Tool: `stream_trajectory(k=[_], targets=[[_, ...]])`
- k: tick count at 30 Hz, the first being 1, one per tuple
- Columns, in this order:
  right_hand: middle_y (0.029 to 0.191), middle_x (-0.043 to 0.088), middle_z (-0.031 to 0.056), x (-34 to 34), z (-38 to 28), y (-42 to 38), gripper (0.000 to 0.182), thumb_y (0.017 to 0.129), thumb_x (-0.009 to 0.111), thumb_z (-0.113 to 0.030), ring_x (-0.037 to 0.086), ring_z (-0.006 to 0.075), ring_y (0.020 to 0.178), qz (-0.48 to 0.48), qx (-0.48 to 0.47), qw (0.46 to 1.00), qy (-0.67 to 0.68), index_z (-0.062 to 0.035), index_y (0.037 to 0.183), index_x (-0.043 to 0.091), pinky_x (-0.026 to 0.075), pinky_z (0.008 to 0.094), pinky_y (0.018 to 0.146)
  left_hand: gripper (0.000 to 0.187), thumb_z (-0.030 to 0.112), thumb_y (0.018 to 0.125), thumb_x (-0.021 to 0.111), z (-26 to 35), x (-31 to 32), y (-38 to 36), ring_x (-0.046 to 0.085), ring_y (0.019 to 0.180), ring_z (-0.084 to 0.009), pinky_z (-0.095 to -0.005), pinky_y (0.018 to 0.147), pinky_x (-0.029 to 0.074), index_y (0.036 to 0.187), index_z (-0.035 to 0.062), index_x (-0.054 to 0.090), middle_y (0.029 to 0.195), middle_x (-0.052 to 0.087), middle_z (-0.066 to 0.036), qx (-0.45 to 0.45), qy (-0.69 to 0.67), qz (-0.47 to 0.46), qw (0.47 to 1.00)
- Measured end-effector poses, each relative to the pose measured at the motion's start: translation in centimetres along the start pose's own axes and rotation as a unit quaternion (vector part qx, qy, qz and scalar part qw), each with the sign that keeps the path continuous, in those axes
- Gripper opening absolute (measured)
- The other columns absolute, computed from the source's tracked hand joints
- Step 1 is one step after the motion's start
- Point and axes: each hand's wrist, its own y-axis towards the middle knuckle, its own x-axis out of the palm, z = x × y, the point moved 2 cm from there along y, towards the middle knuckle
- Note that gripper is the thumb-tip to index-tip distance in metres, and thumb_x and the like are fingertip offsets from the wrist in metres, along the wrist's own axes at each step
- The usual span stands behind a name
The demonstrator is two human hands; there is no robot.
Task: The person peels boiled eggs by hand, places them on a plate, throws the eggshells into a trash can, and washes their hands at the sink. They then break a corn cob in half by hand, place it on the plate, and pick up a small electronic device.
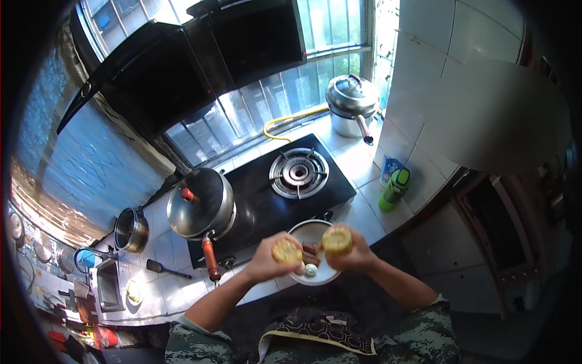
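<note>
In my left hand (270,259) is a piece of corn on the cob (287,250), its cut end facing up, with my fingers closed around it. My right hand (354,253) grips another piece of corn (337,239), also cut end up. The two pieces are held apart, above a white plate (330,280). Brown sausage-like pieces (310,249) lie on that plate, partly covered by my hands. Near them sits a small white round item (311,270), perhaps an egg; its kind is not clear.
Behind the plate is a black gas stove (260,182) with a lidded wok (197,206) on its left burner. A steel pot (353,100), a green bottle (394,191), a spatula (167,269), a dark pot (131,230) and a sink (109,285) surround it.
</note>
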Motion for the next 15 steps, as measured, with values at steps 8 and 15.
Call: stream_trajectory(k=[8, 15], targets=[[0.094, 0.062, 0.0144, -5.4, 12.1, 2.1, 0.052, 0.062, 0.084, -0.028, 0.064, 0.0263, 0.083, 0.156, 0.267, 0.842, -0.442, 0.0019, 0.098, 0.06, 0.052, 0.0339, 0.074, 0.06, 0.01, 0.081, 0.062, -12.8, -1.7, 5.5, 0.054, 0.111, -0.0226, -0.0327, 0.096, 0.046, 0.135, 0.0001, 0.039, 0.119, 0.053, -0.014, -0.134, -0.143, 0.131, 0.972], [0.11, 0.047, 0.0172, -1.6, 13.7, 0.7, 0.059, 0.063, 0.082, -0.032, 0.049, 0.0337, 0.108, 0.156, 0.216, 0.739, -0.618, 0.0011, 0.103, 0.056, 0.049, 0.043, 0.086, 0.078, 0.018, 0.065, 0.077, -19.2, -0.1, 9.5, 0.052, 0.111, -0.036, -0.0403, 0.096, 0.045, 0.134, 0.0037, 0.043, 0.122, 0.043, -0.022, -0.034, 0.32, 0.102, 0.941]])
